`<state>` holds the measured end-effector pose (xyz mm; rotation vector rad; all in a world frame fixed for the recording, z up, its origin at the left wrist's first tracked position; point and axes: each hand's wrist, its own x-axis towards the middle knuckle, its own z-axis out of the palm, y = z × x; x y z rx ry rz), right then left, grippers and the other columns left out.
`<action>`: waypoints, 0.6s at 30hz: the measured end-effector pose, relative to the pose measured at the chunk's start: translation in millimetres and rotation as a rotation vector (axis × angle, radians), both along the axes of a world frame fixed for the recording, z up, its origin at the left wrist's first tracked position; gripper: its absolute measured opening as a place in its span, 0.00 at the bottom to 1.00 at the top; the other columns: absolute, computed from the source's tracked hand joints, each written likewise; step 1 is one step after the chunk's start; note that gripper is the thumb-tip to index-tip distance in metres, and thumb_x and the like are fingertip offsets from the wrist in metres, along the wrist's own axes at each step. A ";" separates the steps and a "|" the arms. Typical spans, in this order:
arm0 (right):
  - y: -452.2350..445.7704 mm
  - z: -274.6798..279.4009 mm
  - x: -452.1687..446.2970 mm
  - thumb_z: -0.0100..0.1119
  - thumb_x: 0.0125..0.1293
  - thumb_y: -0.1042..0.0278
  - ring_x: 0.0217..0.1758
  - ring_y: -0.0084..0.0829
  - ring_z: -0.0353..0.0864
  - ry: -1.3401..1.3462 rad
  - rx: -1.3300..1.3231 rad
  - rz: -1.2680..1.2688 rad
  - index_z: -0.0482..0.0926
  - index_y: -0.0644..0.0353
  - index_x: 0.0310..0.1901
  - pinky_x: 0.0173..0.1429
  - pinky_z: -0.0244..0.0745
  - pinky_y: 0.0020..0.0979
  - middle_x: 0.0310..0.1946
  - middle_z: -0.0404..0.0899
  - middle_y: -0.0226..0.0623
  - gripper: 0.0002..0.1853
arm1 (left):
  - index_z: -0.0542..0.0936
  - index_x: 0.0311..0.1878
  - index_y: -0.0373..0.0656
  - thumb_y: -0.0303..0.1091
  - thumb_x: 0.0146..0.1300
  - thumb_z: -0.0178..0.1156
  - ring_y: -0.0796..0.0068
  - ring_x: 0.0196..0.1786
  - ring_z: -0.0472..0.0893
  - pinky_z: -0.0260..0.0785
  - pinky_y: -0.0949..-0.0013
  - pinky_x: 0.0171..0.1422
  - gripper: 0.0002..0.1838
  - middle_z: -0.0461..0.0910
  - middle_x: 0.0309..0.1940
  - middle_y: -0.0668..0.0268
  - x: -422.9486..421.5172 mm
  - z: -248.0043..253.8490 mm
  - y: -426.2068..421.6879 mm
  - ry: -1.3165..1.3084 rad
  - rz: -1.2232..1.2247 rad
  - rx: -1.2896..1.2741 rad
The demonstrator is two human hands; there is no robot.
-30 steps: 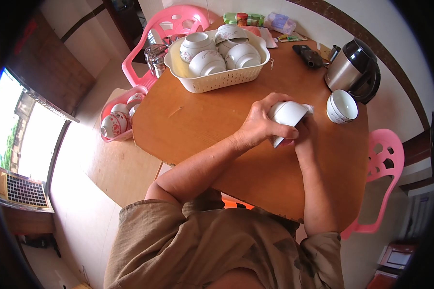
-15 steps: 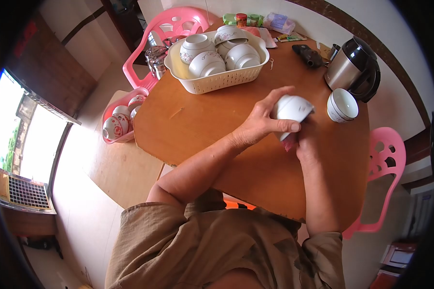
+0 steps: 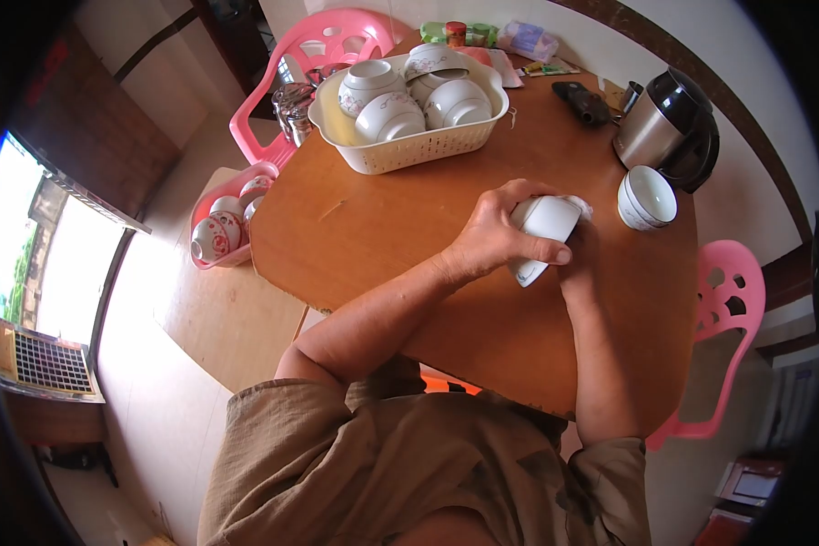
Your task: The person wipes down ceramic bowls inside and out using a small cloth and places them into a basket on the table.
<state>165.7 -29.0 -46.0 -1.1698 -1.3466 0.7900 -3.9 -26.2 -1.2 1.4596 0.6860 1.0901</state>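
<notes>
A white bowl (image 3: pixel 548 220) is tilted on its side above the table, its base toward me. My left hand (image 3: pixel 499 227) grips it from the left, thumb on the near side and fingers over the top. My right hand (image 3: pixel 581 264) is at the bowl's far, open side, its fingers mostly hidden behind it. A bit of whitish cloth (image 3: pixel 580 207) shows past the bowl's right edge, by my right hand. To the right, another white bowl (image 3: pixel 646 200) with a patterned band stands on the table.
A cream basket (image 3: pixel 409 155) of upturned bowls sits at the back of the wooden table (image 3: pixel 355 246). A steel kettle (image 3: pixel 664 127) stands at right. Left and lower is a pink basket (image 3: pixel 218 264) of bowls. Pink chairs (image 3: pixel 733 300) flank the table.
The bowl has turned between my hands. The pink cloth end below it is out of sight, and whitish cloth now shows at its upper right. My left fingers have closed further over it.
</notes>
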 end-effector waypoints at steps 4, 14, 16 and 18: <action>-15.4 28.4 -8.9 0.53 0.68 0.60 0.30 0.30 0.83 0.257 -0.537 0.210 0.79 0.69 0.47 0.28 0.78 0.31 0.35 0.82 0.41 0.18 | 0.78 0.59 0.35 0.40 0.35 0.83 0.66 0.55 0.79 0.71 0.63 0.63 0.44 0.80 0.49 0.60 -2.5 -1.5 0.8 -0.058 0.091 0.101; -29.5 37.4 -29.1 0.55 0.67 0.54 0.12 0.29 0.70 0.539 -0.689 0.541 0.77 0.68 0.36 0.12 0.65 0.29 0.16 0.72 0.36 0.19 | 0.78 0.59 0.37 0.43 0.32 0.83 0.65 0.53 0.79 0.71 0.62 0.61 0.45 0.77 0.46 0.60 -8.6 -0.3 7.3 -0.140 0.280 0.169; -20.3 25.5 -18.5 0.55 0.67 0.53 0.12 0.29 0.72 0.390 -0.647 0.545 0.78 0.69 0.39 0.12 0.66 0.29 0.18 0.75 0.38 0.21 | 0.78 0.59 0.38 0.43 0.33 0.83 0.66 0.54 0.79 0.71 0.63 0.62 0.45 0.78 0.46 0.61 -7.1 -1.7 7.5 -0.170 0.234 0.140; -13.4 14.8 -10.4 0.59 0.65 0.55 0.16 0.29 0.75 0.433 -0.589 0.494 0.79 0.70 0.41 0.15 0.67 0.29 0.21 0.78 0.39 0.20 | 0.77 0.59 0.37 0.42 0.33 0.81 0.66 0.54 0.79 0.70 0.63 0.64 0.45 0.79 0.48 0.60 -5.8 -0.7 6.5 -0.175 0.197 0.104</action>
